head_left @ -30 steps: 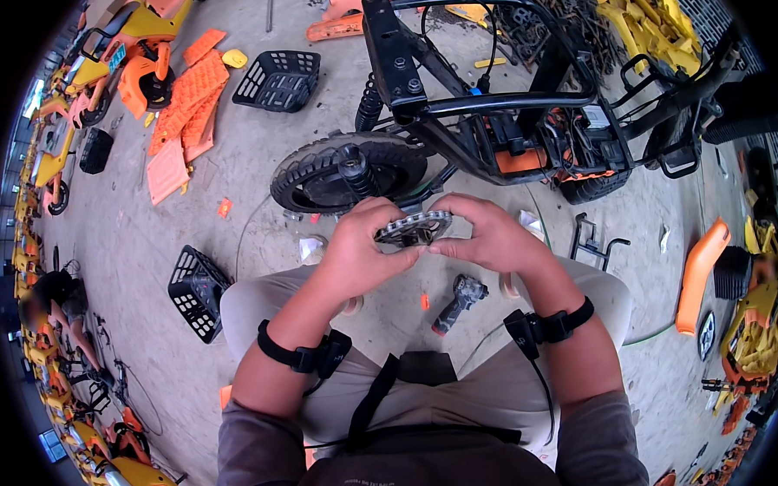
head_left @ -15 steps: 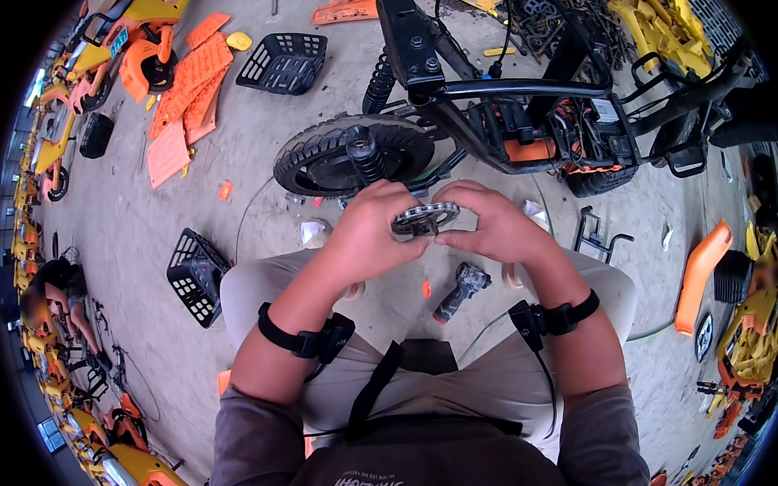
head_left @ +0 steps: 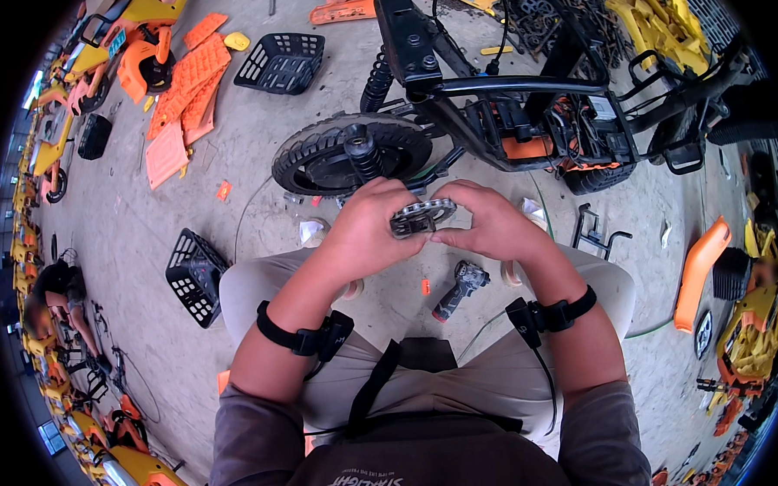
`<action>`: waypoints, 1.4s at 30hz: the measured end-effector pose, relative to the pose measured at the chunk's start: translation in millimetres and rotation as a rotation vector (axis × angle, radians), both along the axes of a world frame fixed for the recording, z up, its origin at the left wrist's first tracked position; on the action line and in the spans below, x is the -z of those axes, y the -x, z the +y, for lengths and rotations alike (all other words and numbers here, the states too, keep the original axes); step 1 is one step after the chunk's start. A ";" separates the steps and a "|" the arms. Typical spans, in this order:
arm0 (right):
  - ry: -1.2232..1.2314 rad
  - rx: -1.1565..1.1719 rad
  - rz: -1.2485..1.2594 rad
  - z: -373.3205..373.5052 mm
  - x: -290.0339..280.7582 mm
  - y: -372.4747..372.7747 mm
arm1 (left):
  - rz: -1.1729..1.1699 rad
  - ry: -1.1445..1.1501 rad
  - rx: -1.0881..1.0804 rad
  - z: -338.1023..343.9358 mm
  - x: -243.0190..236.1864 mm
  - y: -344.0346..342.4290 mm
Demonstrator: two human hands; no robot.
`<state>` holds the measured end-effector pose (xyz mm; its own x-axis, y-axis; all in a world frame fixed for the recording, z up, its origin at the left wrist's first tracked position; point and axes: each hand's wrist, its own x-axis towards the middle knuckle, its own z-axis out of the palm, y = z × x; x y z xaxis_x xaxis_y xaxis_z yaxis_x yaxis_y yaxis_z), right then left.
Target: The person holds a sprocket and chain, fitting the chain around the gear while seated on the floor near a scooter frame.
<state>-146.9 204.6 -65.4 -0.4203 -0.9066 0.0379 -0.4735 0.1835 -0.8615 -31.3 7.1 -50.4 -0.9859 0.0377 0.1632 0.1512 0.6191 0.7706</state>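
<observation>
Between my two hands is a dark metal sprocket [head_left: 423, 214] with a notched, chain-like rim, held tilted above the floor between my knees. My left hand [head_left: 369, 231] grips its left side, fingers curled behind and thumb below. On the other side, my right hand [head_left: 484, 222] pinches the right edge with thumb and fingers. Both hands partly cover the part. Just beyond them lies a black-tyred wheel [head_left: 295, 171] beside a shock absorber [head_left: 364, 153], under a stripped black scooter frame [head_left: 521, 86]. A grey cordless power tool [head_left: 461, 289] rests on the floor below my hands.
Black plastic baskets stand at the left [head_left: 195, 277] and far left [head_left: 280, 63]. Orange panels [head_left: 190, 95] lie beyond. A bent black metal bracket [head_left: 599, 234] and an orange panel [head_left: 701, 273] are at the right. Another person [head_left: 66, 296] sits at the far left.
The sprocket has tipped so that more of its face shows. Both hands keep their hold in nearly the same place.
</observation>
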 end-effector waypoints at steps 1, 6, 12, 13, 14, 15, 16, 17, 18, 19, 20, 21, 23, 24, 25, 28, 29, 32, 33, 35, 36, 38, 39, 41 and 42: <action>0.006 0.008 0.004 0.2 0.4 -0.1 | 0.020 -0.004 -0.002 0.2 0.9 0.1; -0.014 0.022 0.000 1.0 -2.7 0.9 | 0.034 -0.028 0.000 -1.1 2.7 0.2; -0.008 0.073 -0.087 3.2 -4.5 4.7 | 0.011 -0.196 -0.061 -2.7 3.1 0.0; -0.014 0.080 -0.121 3.3 -5.3 5.3 | -0.002 -0.243 -0.072 -2.8 1.1 -0.3; -0.014 0.079 -0.120 3.7 -5.2 5.6 | -0.016 -0.291 -0.083 -2.9 -0.4 -0.5; -0.003 0.095 -0.141 4.1 -4.9 5.5 | -0.015 -0.291 -0.084 -3.2 -1.0 -0.7; 0.007 0.112 -0.163 4.5 -4.9 5.5 | -0.036 -0.333 -0.090 -3.4 -1.7 -0.7; 0.007 0.113 -0.162 4.7 -4.7 5.6 | -0.057 -0.376 -0.095 -3.6 -2.4 -0.7; 0.013 0.114 -0.150 4.9 -4.4 5.7 | -0.056 -0.376 -0.094 -3.7 -3.2 -0.5; 0.019 0.116 -0.140 5.1 -3.9 5.3 | -0.056 -0.381 -0.101 -3.7 -3.8 -0.7; 0.019 0.117 -0.140 5.0 -3.7 5.2 | -0.055 -0.385 -0.107 -3.7 -4.1 -0.7; 0.029 0.119 -0.125 4.8 -3.5 5.4 | -0.056 -0.385 -0.105 -3.9 -3.4 -0.5; 0.040 0.122 -0.113 3.8 -3.5 5.3 | -0.024 -0.380 -0.090 -4.6 -1.0 -0.6; 0.056 0.126 -0.094 3.2 -4.7 5.3 | -0.026 -0.379 -0.089 -4.7 -1.2 -1.0; 0.071 0.131 -0.075 3.2 -5.3 5.9 | -0.036 -0.389 -0.092 -4.5 -1.5 -1.0; 0.072 0.155 -0.153 3.7 -3.9 7.8 | -0.042 -0.392 -0.096 -4.0 -2.1 -0.5; 0.072 0.157 -0.153 3.9 -3.2 8.2 | -0.036 -0.385 -0.100 -3.7 -2.2 -0.4; 0.100 0.162 -0.171 4.9 -2.3 8.6 | -0.059 -0.393 -0.113 -2.2 -4.6 -0.3; 0.083 0.158 -0.164 4.9 -3.0 8.5 | -0.060 -0.394 -0.112 -2.2 -5.6 -0.3; 0.066 0.156 -0.157 4.9 -4.4 7.9 | -0.094 -0.377 -0.111 -2.4 -7.5 -0.1; 0.041 0.151 -0.131 5.0 -4.9 7.2 | -0.094 -0.377 -0.110 -2.1 -7.0 -0.1; 0.017 0.145 -0.106 4.9 -3.3 7.2 | -0.095 -0.343 -0.112 -1.8 -5.3 -1.0; 0.000 0.142 -0.064 4.8 0.6 8.1 | -0.095 -0.342 -0.113 -1.9 -3.2 -1.0; -0.019 0.144 -0.021 6.6 8.2 10.3 | -0.030 -0.262 -0.089 -1.5 0.8 0.4; -0.054 0.160 -0.003 8.1 12.3 11.6 | -0.030 -0.262 -0.087 -1.3 0.9 0.6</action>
